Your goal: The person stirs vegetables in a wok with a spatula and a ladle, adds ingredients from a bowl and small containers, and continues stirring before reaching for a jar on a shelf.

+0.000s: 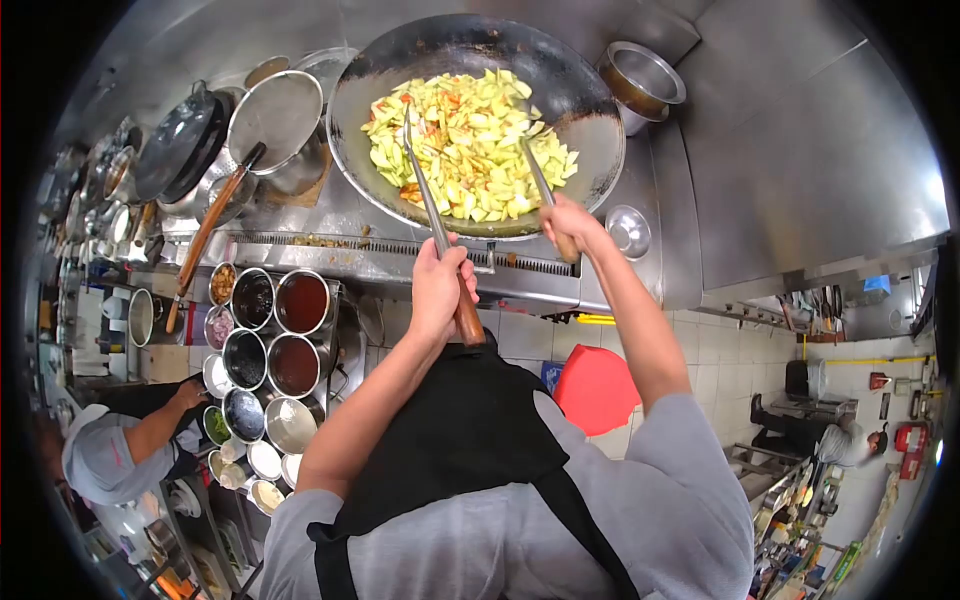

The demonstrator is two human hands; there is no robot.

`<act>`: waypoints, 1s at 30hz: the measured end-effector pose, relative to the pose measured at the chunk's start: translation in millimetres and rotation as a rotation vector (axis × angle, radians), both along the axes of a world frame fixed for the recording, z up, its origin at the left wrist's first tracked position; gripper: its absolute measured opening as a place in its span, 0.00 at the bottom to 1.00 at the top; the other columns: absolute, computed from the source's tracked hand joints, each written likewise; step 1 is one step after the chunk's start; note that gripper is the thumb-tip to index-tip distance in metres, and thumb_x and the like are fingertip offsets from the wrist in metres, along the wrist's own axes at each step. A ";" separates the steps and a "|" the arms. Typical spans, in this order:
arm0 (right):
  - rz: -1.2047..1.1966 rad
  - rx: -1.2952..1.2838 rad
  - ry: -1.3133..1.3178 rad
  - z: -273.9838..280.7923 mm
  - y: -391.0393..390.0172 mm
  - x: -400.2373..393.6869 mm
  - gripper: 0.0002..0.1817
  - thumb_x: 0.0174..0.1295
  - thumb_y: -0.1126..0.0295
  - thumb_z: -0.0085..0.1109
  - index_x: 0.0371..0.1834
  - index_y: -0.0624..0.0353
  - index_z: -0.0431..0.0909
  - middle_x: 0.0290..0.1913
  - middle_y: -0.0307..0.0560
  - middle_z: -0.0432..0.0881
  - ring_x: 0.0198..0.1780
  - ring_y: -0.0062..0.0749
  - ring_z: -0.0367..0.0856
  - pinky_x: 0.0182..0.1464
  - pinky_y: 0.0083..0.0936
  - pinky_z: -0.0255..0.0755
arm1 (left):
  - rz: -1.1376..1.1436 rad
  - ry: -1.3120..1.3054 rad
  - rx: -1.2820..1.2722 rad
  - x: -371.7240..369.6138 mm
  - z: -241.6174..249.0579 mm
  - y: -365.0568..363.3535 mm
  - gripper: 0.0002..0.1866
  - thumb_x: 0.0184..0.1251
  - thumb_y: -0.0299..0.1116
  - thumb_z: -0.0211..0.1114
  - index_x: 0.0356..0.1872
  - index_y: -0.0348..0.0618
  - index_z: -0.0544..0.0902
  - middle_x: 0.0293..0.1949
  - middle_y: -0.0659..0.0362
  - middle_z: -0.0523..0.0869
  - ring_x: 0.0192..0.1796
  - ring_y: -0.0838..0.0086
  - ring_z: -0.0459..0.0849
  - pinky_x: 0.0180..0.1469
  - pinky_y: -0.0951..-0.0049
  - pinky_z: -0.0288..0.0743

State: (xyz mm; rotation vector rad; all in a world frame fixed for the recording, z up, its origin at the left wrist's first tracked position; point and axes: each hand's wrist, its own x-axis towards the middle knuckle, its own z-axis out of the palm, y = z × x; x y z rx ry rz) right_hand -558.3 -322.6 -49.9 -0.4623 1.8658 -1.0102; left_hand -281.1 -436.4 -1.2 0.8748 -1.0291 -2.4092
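Observation:
A large round wok (590, 110) holds a heap of chopped pale green-yellow vegetables (465, 145) with orange-red bits among them. My left hand (440, 285) is wrapped round the wooden grip of a long-handled wok tool (424, 188). Its metal shaft slants up across the near rim into the heap, where the head is buried. On the right, my right hand (573, 225) grips the wooden handle of a second, shorter-looking wok tool (537, 172). That one reaches into the right side of the vegetables, its end hidden and slightly blurred.
A mesh strainer (275, 120) with a wooden handle lies left of the wok. Several round sauce containers (303, 302) stand at lower left, near a co-worker (130, 450). A metal bowl (628, 232) and a pot (645, 75) sit right. Another person (840, 440) is far right.

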 end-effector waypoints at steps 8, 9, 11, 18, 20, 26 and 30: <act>0.027 0.096 0.518 51.2 49.3 -88.2 0.18 0.59 0.72 0.56 0.51 0.71 0.71 0.28 0.52 0.81 0.18 0.36 0.78 0.22 0.36 0.73 | 0.121 -0.075 -0.206 -12.3 -6.0 26.2 0.14 0.73 0.29 0.62 0.56 0.42 0.75 0.32 0.65 0.75 0.27 0.82 0.75 0.30 0.80 0.74; 0.007 0.111 0.609 43.1 34.0 -108.1 0.19 0.60 0.72 0.55 0.52 0.73 0.71 0.30 0.54 0.82 0.19 0.37 0.79 0.23 0.37 0.74 | 0.143 -0.114 -0.236 -16.6 -12.3 28.7 0.14 0.73 0.29 0.62 0.56 0.43 0.75 0.32 0.65 0.75 0.28 0.82 0.74 0.31 0.80 0.73; 0.017 0.025 0.611 -12.2 -15.2 -146.7 0.19 0.62 0.71 0.53 0.53 0.75 0.71 0.30 0.55 0.82 0.20 0.37 0.80 0.25 0.37 0.76 | 0.180 -0.195 -0.299 -26.6 -43.6 31.9 0.14 0.73 0.29 0.62 0.57 0.43 0.76 0.33 0.66 0.75 0.29 0.83 0.74 0.35 0.80 0.73; 0.111 -0.063 -0.275 -44.0 -81.1 -68.5 0.03 0.66 0.75 0.51 0.36 0.55 0.68 0.20 0.32 0.68 0.16 0.19 0.65 0.16 0.26 0.66 | 0.391 -0.697 -0.969 -63.3 -135.5 28.0 0.14 0.60 0.28 0.65 0.47 0.36 0.79 0.53 0.44 0.70 0.57 0.53 0.69 0.64 0.61 0.67; 0.102 -0.273 -0.883 -50.1 -58.3 -81.6 0.03 0.66 0.75 0.52 0.35 0.57 0.69 0.19 0.32 0.67 0.16 0.18 0.66 0.13 0.22 0.63 | 0.438 -0.673 -1.002 -70.3 -143.9 23.6 0.18 0.57 0.24 0.64 0.51 0.36 0.77 0.54 0.43 0.68 0.56 0.49 0.70 0.63 0.58 0.68; 0.007 -0.318 -0.901 40.3 40.0 -76.2 0.05 0.65 0.75 0.54 0.42 0.59 0.70 0.21 0.33 0.68 0.15 0.15 0.66 0.13 0.17 0.61 | 0.365 -0.586 -1.112 -58.7 -140.2 22.6 0.18 0.55 0.18 0.60 0.49 0.35 0.72 0.52 0.40 0.67 0.57 0.43 0.70 0.64 0.53 0.67; 0.274 -0.007 -0.065 49.6 87.3 -53.6 0.12 0.64 0.73 0.56 0.49 0.59 0.70 0.23 0.41 0.74 0.17 0.29 0.72 0.20 0.31 0.70 | 0.361 -0.605 -1.084 -63.3 -146.3 18.0 0.18 0.55 0.18 0.59 0.48 0.33 0.67 0.50 0.39 0.67 0.56 0.41 0.69 0.64 0.51 0.65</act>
